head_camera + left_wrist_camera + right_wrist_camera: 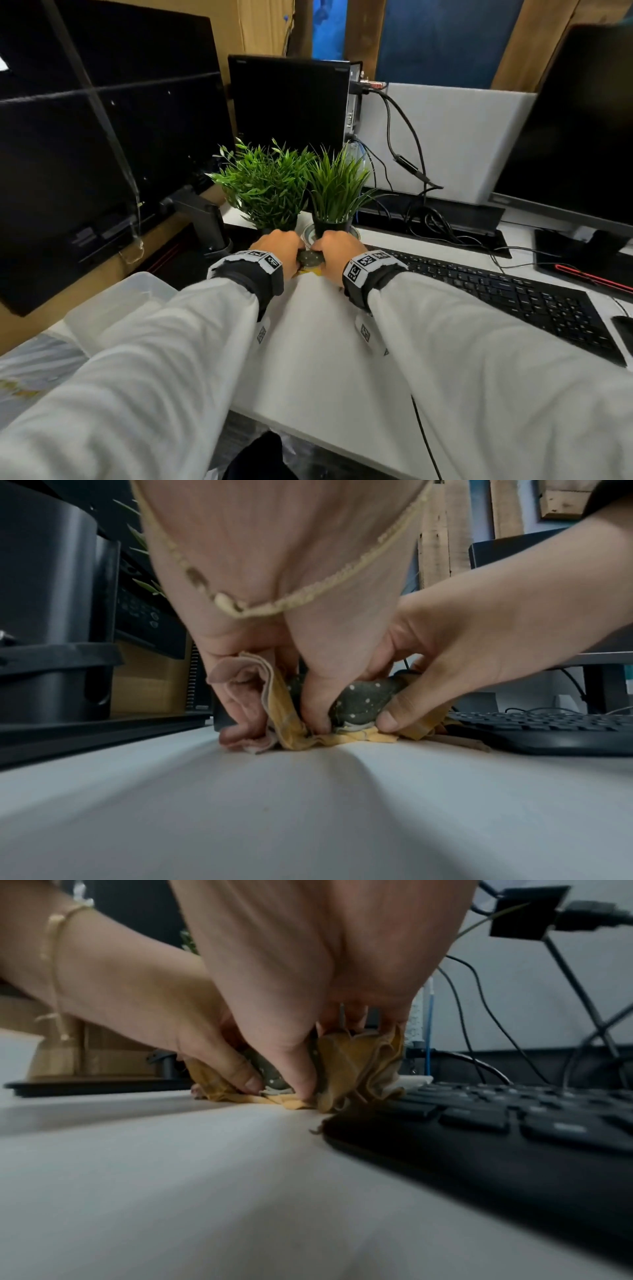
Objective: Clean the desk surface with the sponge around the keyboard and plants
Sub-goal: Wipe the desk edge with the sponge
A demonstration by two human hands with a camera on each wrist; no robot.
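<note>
A dark grey sponge with white dots [310, 259], wrapped in a crumpled yellow cloth [342, 738], sits on the white desk [318, 342] just in front of two potted plants [263, 185] [337, 186]. My left hand [277, 248] grips its left side and my right hand [337, 253] its right side. In the left wrist view both thumbs press into the sponge [359, 702] and the cloth bunches under the fingers. The black keyboard [507, 298] lies right beside the right hand, with the cloth [356, 1064] touching its left end [514, 1123].
A black PC tower [291, 102] stands behind the plants. Monitors stand at left [102, 137] and right [575, 137]. Tangled cables [428, 219] lie in a tray behind the keyboard. A clear plastic bin [116, 308] is at the desk's left edge, a mouse [623, 329] far right.
</note>
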